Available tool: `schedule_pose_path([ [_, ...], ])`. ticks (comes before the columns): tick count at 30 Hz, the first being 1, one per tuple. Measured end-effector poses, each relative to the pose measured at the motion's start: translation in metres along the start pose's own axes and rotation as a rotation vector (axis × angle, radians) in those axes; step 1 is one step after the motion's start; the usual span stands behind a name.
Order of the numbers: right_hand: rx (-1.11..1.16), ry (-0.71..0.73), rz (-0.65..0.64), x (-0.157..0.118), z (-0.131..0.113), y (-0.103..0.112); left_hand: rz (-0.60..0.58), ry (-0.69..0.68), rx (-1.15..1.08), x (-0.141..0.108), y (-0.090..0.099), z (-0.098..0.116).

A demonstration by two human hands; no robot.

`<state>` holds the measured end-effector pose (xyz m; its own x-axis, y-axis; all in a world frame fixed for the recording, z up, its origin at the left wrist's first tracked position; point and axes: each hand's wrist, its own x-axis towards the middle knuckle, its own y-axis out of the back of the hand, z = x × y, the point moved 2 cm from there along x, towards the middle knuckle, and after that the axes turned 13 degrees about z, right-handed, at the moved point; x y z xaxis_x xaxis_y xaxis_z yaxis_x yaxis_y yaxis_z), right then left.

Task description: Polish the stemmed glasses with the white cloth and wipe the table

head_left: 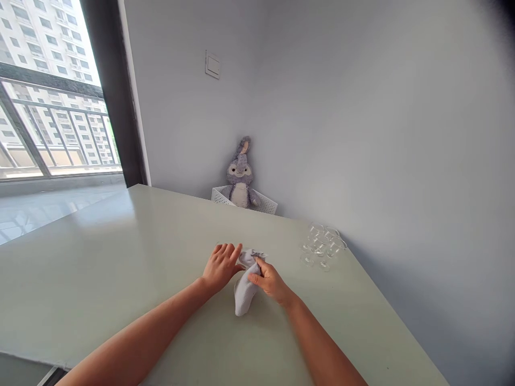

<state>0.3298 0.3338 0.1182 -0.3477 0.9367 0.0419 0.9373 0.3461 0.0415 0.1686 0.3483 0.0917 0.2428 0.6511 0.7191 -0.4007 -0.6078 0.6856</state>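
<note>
Forearms: bare left forearm [140,327] and right forearm [322,343] reach in from the bottom edge, angling toward each other.
Cloth: grey cloth [244,294], soft and bunched at its upper end, its lower end drooping onto the tabletop between the hands.
Left hand: left hand [220,267] stands wide, fingers spread, with the fingertips against the cloth's bunched top.
Right hand: right hand [271,281] is narrowed, thumb and fingers closed on the cloth, holding it.
Table: pale green tabletop [100,279] under everything, its far corner against the wall.
Glassware: clear glass cups [322,247] clustered to the right of the hands, near the wall.
Far corner: plush rabbit [240,177] sitting in a white perforated basket [265,205].
Wall: white switch plate [212,65] above the rabbit.
Left side: window [52,123] with a metal railing [60,112], apartment tower [40,53] beyond.
</note>
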Motion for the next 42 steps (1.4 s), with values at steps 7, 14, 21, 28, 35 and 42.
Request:
schedule_pose_path([
  [7,0.190,-0.044,0.145,0.010,0.026,-0.004,-0.033,-0.076,-0.009,0.003,0.003,0.004],
  [14,0.227,-0.066,0.109,0.002,0.006,-0.002,-0.017,-0.063,-0.079,0.014,0.019,-0.003],
  [21,-0.298,0.074,0.008,-0.008,-0.013,0.010,-0.368,0.113,-0.387,0.008,0.008,-0.005],
  [28,0.216,-0.083,0.156,0.010,0.010,0.021,-0.080,-0.075,-0.178,0.016,0.026,0.006],
  [35,-0.021,-0.032,0.068,-0.006,-0.017,0.019,-0.234,0.094,-0.371,0.020,0.028,-0.005],
  [42,-0.105,-0.018,-0.046,-0.007,-0.024,0.030,-0.667,0.226,-0.641,0.016,0.028,0.005],
])
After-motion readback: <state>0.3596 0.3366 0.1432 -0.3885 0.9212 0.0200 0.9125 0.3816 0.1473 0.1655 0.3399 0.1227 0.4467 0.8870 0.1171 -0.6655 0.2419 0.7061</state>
